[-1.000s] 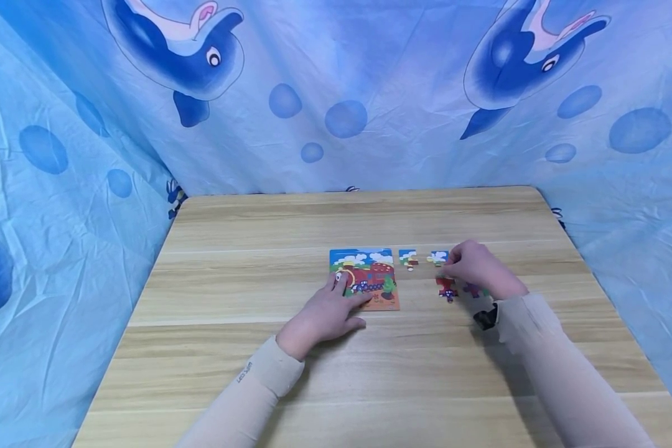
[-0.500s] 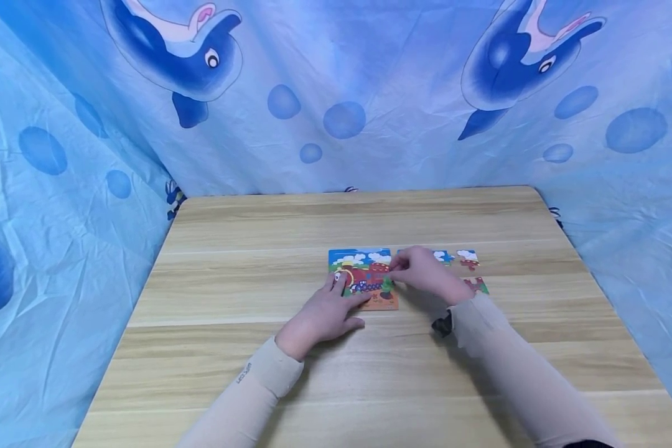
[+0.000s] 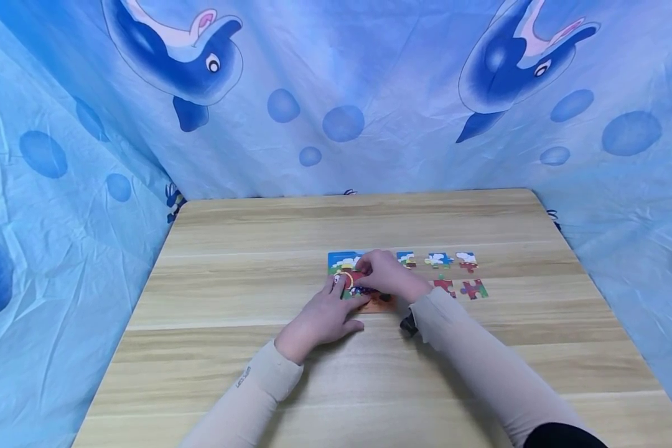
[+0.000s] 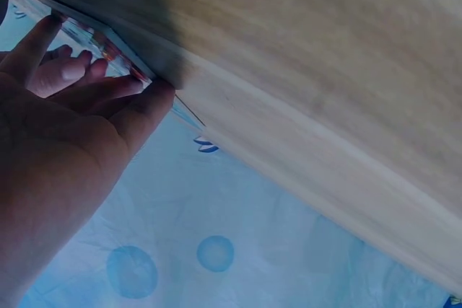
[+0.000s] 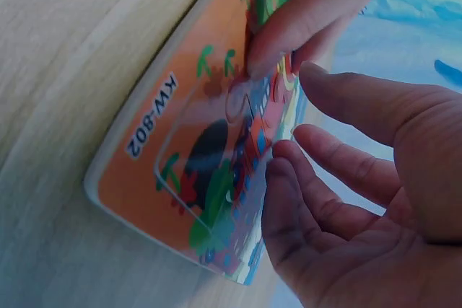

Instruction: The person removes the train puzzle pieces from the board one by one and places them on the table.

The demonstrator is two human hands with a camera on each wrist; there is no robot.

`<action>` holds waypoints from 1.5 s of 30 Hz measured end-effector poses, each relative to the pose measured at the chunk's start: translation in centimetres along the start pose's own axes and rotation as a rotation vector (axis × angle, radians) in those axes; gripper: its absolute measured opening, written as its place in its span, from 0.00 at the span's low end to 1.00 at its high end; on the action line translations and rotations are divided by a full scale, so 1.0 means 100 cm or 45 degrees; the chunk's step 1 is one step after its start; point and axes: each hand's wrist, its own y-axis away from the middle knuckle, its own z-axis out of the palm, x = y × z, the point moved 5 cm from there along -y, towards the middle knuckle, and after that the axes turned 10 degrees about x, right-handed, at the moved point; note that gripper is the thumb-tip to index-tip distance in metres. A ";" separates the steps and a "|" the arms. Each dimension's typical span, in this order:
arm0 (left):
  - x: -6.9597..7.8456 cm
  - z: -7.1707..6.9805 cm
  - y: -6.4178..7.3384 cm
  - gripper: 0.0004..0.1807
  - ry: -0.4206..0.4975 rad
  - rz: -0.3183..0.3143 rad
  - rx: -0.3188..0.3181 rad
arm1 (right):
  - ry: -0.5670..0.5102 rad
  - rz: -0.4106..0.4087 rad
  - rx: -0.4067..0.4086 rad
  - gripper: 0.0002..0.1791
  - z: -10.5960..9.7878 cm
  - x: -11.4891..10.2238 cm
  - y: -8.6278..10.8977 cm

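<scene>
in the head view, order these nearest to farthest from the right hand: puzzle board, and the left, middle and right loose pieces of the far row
1. Puzzle board: under the right hand
2. Left piece: just right of it
3. Middle piece: farther right
4. Right piece: row's right end

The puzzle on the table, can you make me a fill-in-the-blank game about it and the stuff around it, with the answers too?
The puzzle board has the code KW-____ printed on it.
In the head view, the loose pieces lie to the board's ____.
The hand with fingers spread on the board is the person's ____ hand.
The cloth behind the table is coloured ____.

Missing words: 802; right; left; blue.
</scene>
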 end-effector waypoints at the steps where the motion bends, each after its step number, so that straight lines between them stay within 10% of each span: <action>1: 0.000 0.000 0.000 0.31 -0.003 0.004 0.003 | 0.014 0.003 0.000 0.14 0.001 0.000 -0.001; 45: -0.009 0.006 0.013 0.35 0.021 -0.121 -0.062 | 0.096 0.094 -0.014 0.06 0.011 -0.007 -0.006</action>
